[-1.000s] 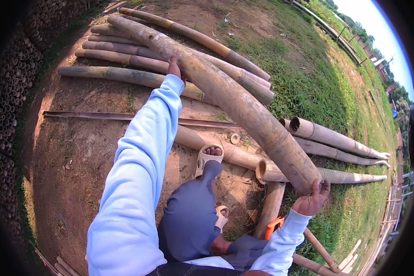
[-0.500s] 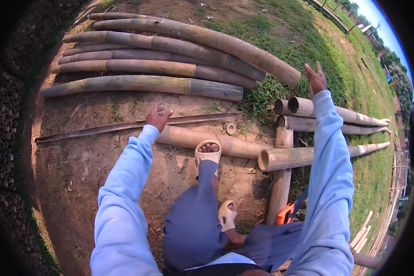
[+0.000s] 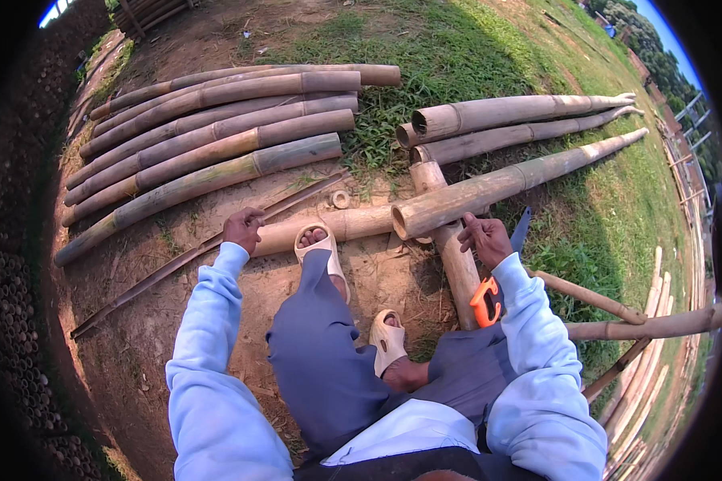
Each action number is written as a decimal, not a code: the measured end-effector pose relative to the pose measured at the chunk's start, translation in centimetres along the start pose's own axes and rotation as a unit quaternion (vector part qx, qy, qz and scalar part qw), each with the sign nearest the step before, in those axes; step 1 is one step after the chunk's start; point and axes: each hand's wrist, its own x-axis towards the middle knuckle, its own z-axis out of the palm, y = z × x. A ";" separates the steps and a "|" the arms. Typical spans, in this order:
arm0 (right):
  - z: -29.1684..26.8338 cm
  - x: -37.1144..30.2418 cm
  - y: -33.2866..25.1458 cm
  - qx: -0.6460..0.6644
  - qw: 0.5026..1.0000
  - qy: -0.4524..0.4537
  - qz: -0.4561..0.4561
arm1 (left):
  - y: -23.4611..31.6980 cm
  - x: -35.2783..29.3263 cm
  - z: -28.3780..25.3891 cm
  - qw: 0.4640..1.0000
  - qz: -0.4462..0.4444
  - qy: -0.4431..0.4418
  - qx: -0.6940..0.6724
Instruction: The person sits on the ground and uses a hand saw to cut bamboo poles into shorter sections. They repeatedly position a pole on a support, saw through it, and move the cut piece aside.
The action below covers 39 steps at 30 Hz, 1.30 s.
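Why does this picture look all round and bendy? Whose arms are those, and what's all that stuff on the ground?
There's no robot here, just a person. They wear two cameras on their head, and this picture comes from the left one, looking down. Its very wide lens makes straight things look bent.

The light blue sleeves cover the person's own arms, and the beige sandals are on their feet. On the left lies a row of bamboo poles. On the right, a long pole lies across another pole, near what looks like a saw.

The left hand is by a light brown pole; the right hand is close to the long pole. I can't see anything held in either.
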 end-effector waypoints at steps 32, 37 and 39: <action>-2.7 -14.9 18.1 -0.065 0.958 0.277 0.010 | 28.1 5.6 37.7 0.837 0.250 -0.285 0.394; -2.9 -14.2 17.8 -0.062 0.960 0.271 0.016 | 26.9 7.3 40.2 0.840 0.237 -0.281 0.398; -3.1 -14.0 17.5 -0.045 0.963 0.263 0.024 | 26.5 8.0 40.6 0.834 0.233 -0.286 0.410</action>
